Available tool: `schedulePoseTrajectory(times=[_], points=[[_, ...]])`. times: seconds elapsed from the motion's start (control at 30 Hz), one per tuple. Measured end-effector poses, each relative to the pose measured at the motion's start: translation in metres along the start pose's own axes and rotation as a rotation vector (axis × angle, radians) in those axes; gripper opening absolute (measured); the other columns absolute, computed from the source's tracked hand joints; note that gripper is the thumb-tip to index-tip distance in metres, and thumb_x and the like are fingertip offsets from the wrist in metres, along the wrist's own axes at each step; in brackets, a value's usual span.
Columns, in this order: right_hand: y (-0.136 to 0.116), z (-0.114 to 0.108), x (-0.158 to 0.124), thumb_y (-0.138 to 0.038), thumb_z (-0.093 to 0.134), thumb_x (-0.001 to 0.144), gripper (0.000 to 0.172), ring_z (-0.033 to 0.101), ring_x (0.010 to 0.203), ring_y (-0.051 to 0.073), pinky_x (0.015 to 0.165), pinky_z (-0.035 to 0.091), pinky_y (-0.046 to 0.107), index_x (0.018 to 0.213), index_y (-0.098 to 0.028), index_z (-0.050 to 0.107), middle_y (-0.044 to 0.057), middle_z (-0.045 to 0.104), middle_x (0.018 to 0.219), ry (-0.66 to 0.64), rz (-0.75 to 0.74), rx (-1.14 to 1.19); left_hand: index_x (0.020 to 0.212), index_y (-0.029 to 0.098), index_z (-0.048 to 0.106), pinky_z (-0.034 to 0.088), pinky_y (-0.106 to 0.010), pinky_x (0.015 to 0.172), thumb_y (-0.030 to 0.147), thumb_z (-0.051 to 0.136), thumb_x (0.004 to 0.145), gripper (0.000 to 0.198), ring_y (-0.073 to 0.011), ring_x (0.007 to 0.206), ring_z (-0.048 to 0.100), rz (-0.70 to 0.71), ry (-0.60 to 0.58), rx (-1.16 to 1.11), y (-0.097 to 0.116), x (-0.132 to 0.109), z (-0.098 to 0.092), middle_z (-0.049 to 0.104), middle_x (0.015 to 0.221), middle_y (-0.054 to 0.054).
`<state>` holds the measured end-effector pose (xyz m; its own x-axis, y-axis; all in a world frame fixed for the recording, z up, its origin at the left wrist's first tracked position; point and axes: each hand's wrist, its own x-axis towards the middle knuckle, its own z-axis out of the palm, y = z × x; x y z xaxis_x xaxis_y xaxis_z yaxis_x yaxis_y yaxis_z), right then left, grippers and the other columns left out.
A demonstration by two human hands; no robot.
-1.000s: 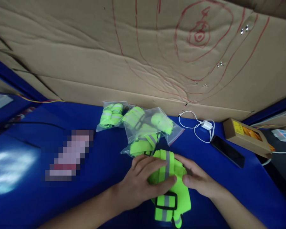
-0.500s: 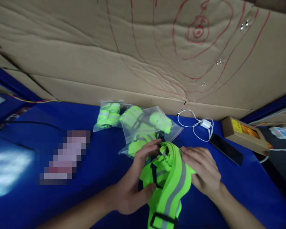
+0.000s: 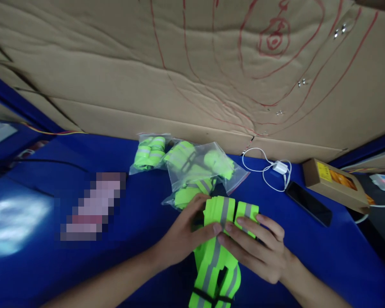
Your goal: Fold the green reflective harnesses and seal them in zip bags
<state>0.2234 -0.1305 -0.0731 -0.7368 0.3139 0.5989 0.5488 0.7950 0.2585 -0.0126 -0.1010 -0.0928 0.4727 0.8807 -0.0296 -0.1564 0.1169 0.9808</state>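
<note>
A neon-yellow reflective strap (image 3: 218,248) with a grey stripe is folded and partly rolled between my two hands. My left hand (image 3: 182,233) grips its left side, thumb across the front and fingers behind. On the right, my right hand (image 3: 259,248) is closed around a rolled part, its fingers lying over the front. Loose lengths of strap hang toward the bottom edge, where black buckle pieces show. Just beyond my hands lie clear plastic bags (image 3: 208,160) with rolled straps of the same kind inside, and another bag (image 3: 149,152) sits to their left.
A black phone (image 3: 309,204), a white charger with its cable (image 3: 279,167) and a small cardboard box (image 3: 336,184) lie at the right. A blurred-out pinkish item (image 3: 96,205) is on the blue table (image 3: 141,214). Behind stands a cardboard wall (image 3: 115,85) with red drawn lines.
The rolled strap has been turned so its flat striped face shows upward. My right hand has shifted from the roll's side onto its front, and my left thumb now presses the strap.
</note>
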Motion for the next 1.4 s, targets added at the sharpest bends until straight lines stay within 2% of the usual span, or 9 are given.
schedulePoseTrajectory(times=[0.1,0.3,0.57,0.7,0.77,0.93,1.07,1.3,1.4], points=[[0.0,0.0,0.004,-0.015,0.066,0.093,0.027,0.058,0.126,0.017,0.123,0.024,0.039,0.112,-0.031,0.078,-0.007,0.075,0.123,0.049,0.021,-0.012,0.115,0.02,0.064,0.05,-0.032,0.091,0.041,0.079,0.085,0.039,-0.0221,0.104,0.063,0.008,0.079,0.019,0.001,-0.002,0.003,0.069,0.109,-0.005],[-0.003,0.002,0.015,-0.019,0.072,0.09,0.013,0.062,0.12,0.02,0.116,0.034,0.046,0.096,-0.03,0.077,-0.004,0.08,0.107,0.139,0.08,0.083,0.117,0.018,0.069,0.053,-0.033,0.094,0.039,0.079,0.085,0.039,-0.0233,0.106,0.07,-0.149,-0.152,-0.291,0.012,0.002,0.005,0.076,0.113,-0.008],[-0.01,0.017,-0.001,-0.027,0.075,0.086,0.028,0.058,0.118,0.02,0.121,0.028,0.046,0.112,-0.037,0.072,-0.003,0.071,0.118,-0.001,0.14,0.093,0.111,0.018,0.07,0.054,-0.029,0.091,0.029,0.086,0.078,0.038,-0.0216,0.104,0.07,-0.262,0.067,-0.36,0.014,0.005,0.002,0.078,0.107,-0.005],[-0.006,0.028,-0.017,-0.05,0.075,0.083,0.049,0.057,0.118,0.03,0.106,0.045,0.052,0.126,-0.031,0.062,0.008,0.056,0.13,0.228,0.404,0.213,0.109,0.021,0.069,0.052,-0.026,0.087,0.024,0.088,0.075,0.039,-0.017,0.098,0.068,-0.191,0.139,-0.38,0.013,0.006,0.0,0.075,0.103,-0.001],[-0.001,0.029,-0.019,-0.051,0.074,0.085,0.057,0.059,0.111,0.03,0.093,0.051,0.049,0.132,-0.025,0.056,0.011,0.058,0.121,0.29,0.574,0.313,0.107,0.023,0.071,0.051,-0.024,0.082,0.022,0.088,0.074,0.037,-0.0153,0.092,0.066,-0.164,0.119,-0.358,0.013,0.005,0.0,0.073,0.099,0.001],[0.005,0.024,-0.014,-0.06,0.063,0.092,0.04,0.06,0.079,0.022,0.067,0.051,0.035,0.108,-0.024,0.057,0.005,0.061,0.09,0.173,0.757,0.639,0.095,0.023,0.076,0.046,-0.024,0.074,0.014,0.083,0.073,0.025,-0.017,0.089,0.062,0.017,0.071,-0.153,0.011,0.003,-0.002,0.068,0.098,-0.001],[0.0,0.024,-0.011,-0.082,0.041,0.089,0.065,0.063,0.077,0.023,0.064,0.052,0.033,0.114,-0.024,0.059,0.005,0.063,0.089,0.052,0.864,0.88,0.096,0.024,0.075,0.048,-0.027,0.074,0.008,0.074,0.078,0.024,-0.0216,0.095,0.062,0.199,0.107,0.045,0.009,0.002,-0.005,0.064,0.098,-0.004],[0.0,0.035,-0.005,-0.065,0.056,0.094,0.049,0.065,0.092,0.021,0.07,0.057,0.027,0.127,-0.029,0.051,0.008,0.062,0.116,0.196,1.027,1.006,0.107,0.028,0.076,0.051,-0.034,0.094,-0.004,0.062,0.079,0.044,-0.0239,0.115,0.061,0.435,0.132,0.314,0.0,-0.006,-0.003,0.061,0.121,-0.006],[0.005,0.032,-0.003,-0.061,0.058,0.094,0.057,0.068,0.101,0.023,0.076,0.059,0.03,0.142,-0.031,0.047,0.009,0.061,0.125,0.087,1.058,1.172,0.111,0.031,0.076,0.052,-0.033,0.098,-0.008,0.061,0.078,0.053,-0.0229,0.119,0.062,0.479,0.099,0.367,-0.002,-0.008,-0.004,0.059,0.129,-0.004]])
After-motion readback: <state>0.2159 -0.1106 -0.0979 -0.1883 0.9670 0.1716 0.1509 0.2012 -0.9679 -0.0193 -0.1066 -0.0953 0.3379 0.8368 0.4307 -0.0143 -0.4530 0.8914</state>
